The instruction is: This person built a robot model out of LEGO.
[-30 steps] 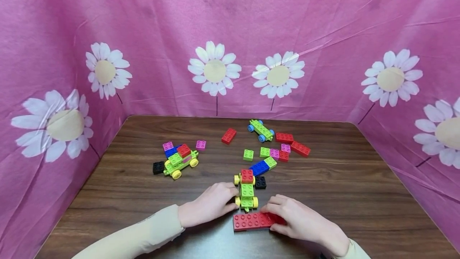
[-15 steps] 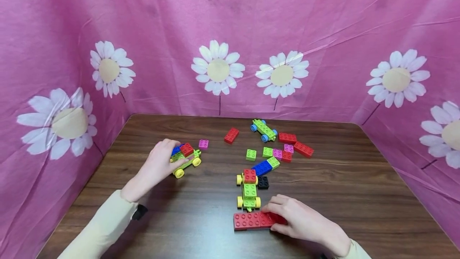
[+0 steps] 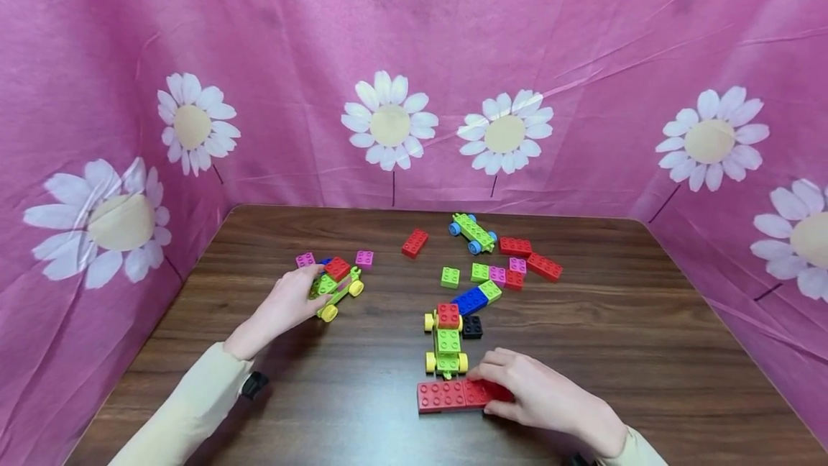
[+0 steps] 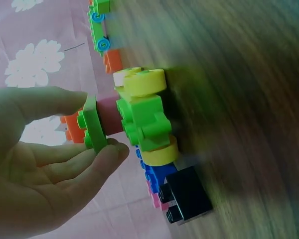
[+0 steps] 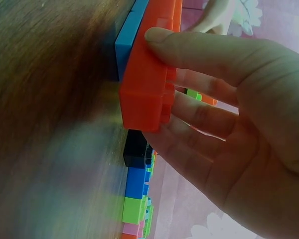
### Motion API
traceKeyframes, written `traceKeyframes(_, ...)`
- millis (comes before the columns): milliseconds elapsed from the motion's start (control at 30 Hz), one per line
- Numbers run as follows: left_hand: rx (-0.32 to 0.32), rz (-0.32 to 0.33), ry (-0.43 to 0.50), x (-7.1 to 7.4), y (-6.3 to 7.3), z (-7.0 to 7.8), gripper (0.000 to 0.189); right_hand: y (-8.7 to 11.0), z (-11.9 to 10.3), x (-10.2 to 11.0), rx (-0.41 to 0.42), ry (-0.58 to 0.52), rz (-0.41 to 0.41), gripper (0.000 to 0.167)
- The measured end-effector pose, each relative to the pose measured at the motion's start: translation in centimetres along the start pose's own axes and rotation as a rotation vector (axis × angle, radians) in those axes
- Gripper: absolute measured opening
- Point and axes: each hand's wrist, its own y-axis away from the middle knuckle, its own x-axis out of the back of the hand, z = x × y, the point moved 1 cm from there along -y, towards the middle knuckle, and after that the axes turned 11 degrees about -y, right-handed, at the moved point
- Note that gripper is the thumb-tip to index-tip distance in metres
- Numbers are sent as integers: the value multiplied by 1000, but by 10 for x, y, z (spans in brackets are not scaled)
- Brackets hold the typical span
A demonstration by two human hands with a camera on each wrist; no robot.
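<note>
On the left side of the table, my left hand (image 3: 282, 309) pinches the upper green brick (image 4: 93, 124) of a toy car (image 3: 341, 295) with yellow wheels. That brick sits on a pink brick (image 4: 108, 115), and a red brick (image 3: 337, 268) is on top of the car too. Near the front, my right hand (image 3: 542, 394) grips the right end of a joined red brick row (image 3: 442, 395). Beneath the red row, a blue layer (image 5: 125, 46) shows in the right wrist view. Just behind it stands a second yellow-wheeled car (image 3: 448, 341) with a red brick (image 3: 448, 315).
A black brick (image 3: 472, 327) and a blue brick (image 3: 469, 301) lie beside the second car. Further back are a blue-wheeled car base (image 3: 473, 233), loose red bricks (image 3: 415, 243) and small green and pink bricks. Another black brick (image 4: 188, 193) sits near the left car.
My left hand has left the middle car, reached to the left and taken hold of the left car, which has shifted slightly. My right hand stays on the red bricks.
</note>
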Motion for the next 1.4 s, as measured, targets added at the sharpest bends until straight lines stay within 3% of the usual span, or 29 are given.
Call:
traceKeyframes(400, -24, -1, 52, -4, 4, 7, 61, 0, -1, 1, -8, 9, 8, 31)
traceKeyframes(667, -119, -26, 114, -10, 11, 22, 52, 0, -3, 1, -58, 0, -28, 32)
traceKeyframes(833, -118, -63, 149, -11, 17, 34, 53, -1, -5, 1, -69, -1, -35, 31)
traceKeyframes(1133, -179, -81, 208, -13, 29, 49, 66, -1, -15, 5, 52, -35, 24, 26)
traceKeyframes(1267, -203, -91, 251, -12, 28, 44, 66, -9, -24, 17, 114, -46, 95, 29)
traceKeyframes(1400, -201, -135, 299, -11, 24, 35, 53, -27, -31, 34, 143, -59, 166, 31)
